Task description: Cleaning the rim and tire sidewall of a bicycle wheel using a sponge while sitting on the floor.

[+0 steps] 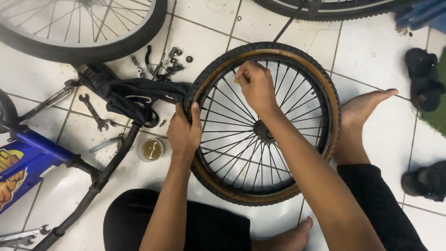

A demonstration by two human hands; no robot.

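Wheel: small spoked bicycle wheel (264,130) with a black knobby tyre and tan sidewall lies flat on the white tiled floor (204,37), directly in front of the seated person.
Tyre edge: at the wheel's upper-left rim the tyre is pulled away, and a limp black inner tube (134,95) trails out leftward across the tiles.
Left hand: left hand (184,132) is clamped over the tyre edge at the wheel's left side, fingers curled onto the rubber where the tube leaves it.
Right hand: right hand (256,86) is closed in a pinch just inside the upper rim, over the spokes; a small yellowish bit shows at the fingertips, too small to identify.
Hands apart: the two hands sit near each other on the same upper-left arc, not touching.
Right border: a bare foot (360,123) presses against the wheel's right edge.
Left border: a black and blue bicycle frame (51,162) runs diagonally just beside the wheel; a round jar (151,149) with a gold top stands between frame and tyre.
Loose parts: a spanner (94,112) and scattered nuts and bolts (174,59) lie above and left of the tube.
Far edges: larger wheel (79,28) at top left, dark sandals (423,83) at right.
Open room: bare tiles show above the wheel and at lower left.
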